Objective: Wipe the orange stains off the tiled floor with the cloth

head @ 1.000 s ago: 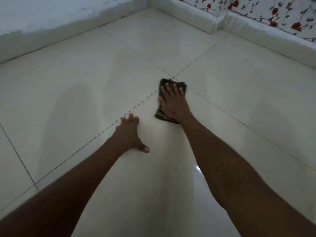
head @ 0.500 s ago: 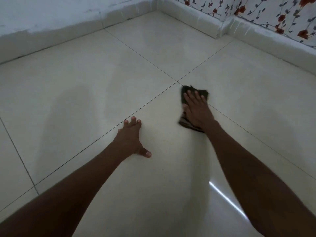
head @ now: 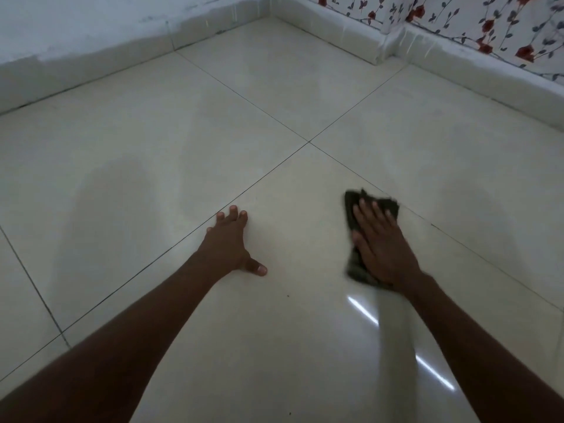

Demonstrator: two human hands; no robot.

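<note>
1. Near: two bare forearms reach fwd from the bottom edge. A bright light streak reflects off the floor (head: 305,346) beside the R forearm, so the tile looks glossy, prob damp.
2. L hand (head: 229,244) lies flat on the floor, fingers (head: 233,212) close together, thumb out to the side, holding nothing. It acts as a brace; keep weight there so the R arm can slide freely.
3. R hand (head: 383,250) presses flat on the cloth (head: 355,264), fingers spread wide over it, palm pinning it to the tile rather than gripping. Cloth is dark, bunched, edges blurred, so it's mid-stroke.
4. Cloth sits on the near tile, just beside the grout line (head: 442,230) to its right, well short of the cross joint (head: 309,142).
5. To do the stroke well: keep the palm flat w/ even pressure, overlap passes, refold to a clean face when soiled, work along the grout where residue could lodge.
6. No orange stains visible anywhere in view; either mostly done or too faint in this dim light, can't tell.
7. Far: white skirting (head: 351,38) and floral wall (head: 476,22) at the corner.
8. Vs 1 s ago: cloth and R hand were up at the cross joint; now they've come back toward the body and to the right. L hand hasn't shifted on its tile.
</note>
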